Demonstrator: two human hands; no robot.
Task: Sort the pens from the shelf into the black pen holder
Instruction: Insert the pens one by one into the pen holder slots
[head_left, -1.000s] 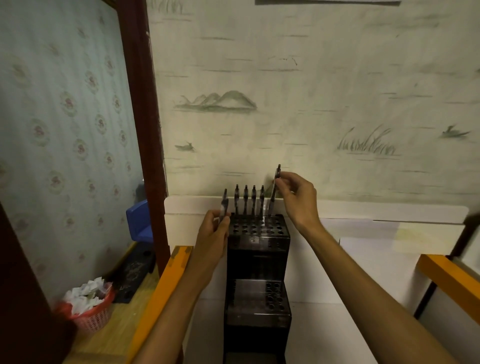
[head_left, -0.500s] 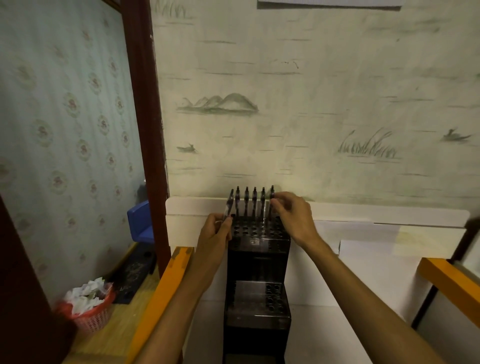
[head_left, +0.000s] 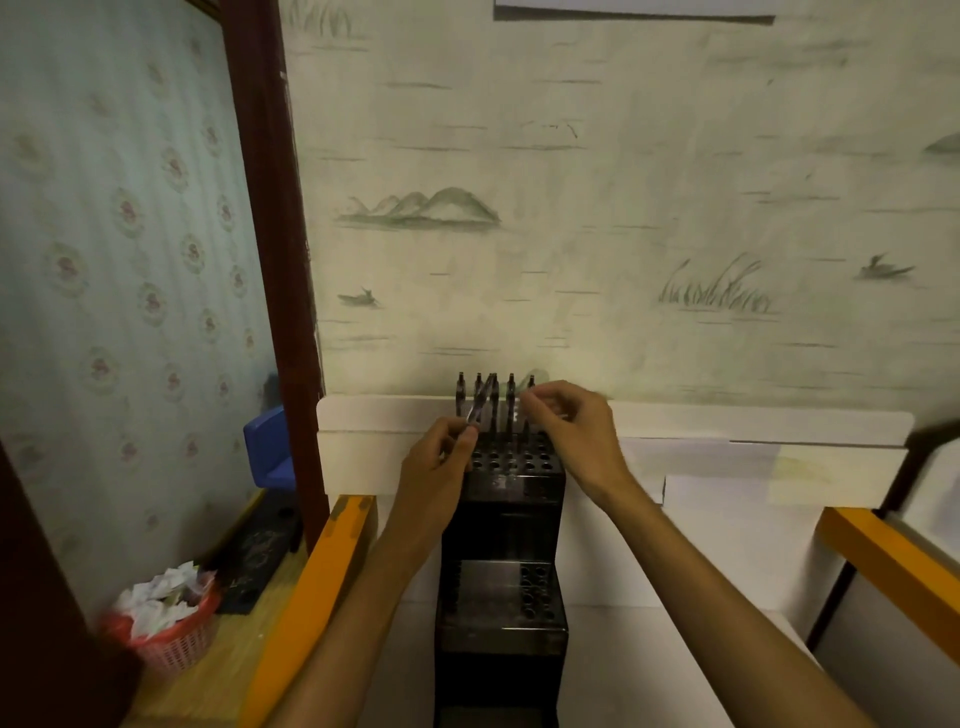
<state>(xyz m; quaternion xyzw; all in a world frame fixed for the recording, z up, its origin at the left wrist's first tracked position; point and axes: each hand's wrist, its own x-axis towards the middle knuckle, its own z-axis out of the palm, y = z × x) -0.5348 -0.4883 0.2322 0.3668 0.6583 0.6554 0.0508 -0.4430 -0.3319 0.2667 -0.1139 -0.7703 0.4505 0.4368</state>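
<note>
The left hand (head_left: 441, 457) is pinching a tilted pen (head_left: 480, 402) over the black pen holder (head_left: 511, 467)'s back row while the right hand (head_left: 566, 421), fingers curled, is seating another there; the tilted pen likely needs straightening over a free hole.

Black pen holder (head_left: 511, 483) — orange rails (head_left: 311, 587)

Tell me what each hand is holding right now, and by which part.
The left hand pinches a tilted pen by its lower barrel. The right hand curls at the rightmost pen just below its top; actual grip cannot be told.
</note>
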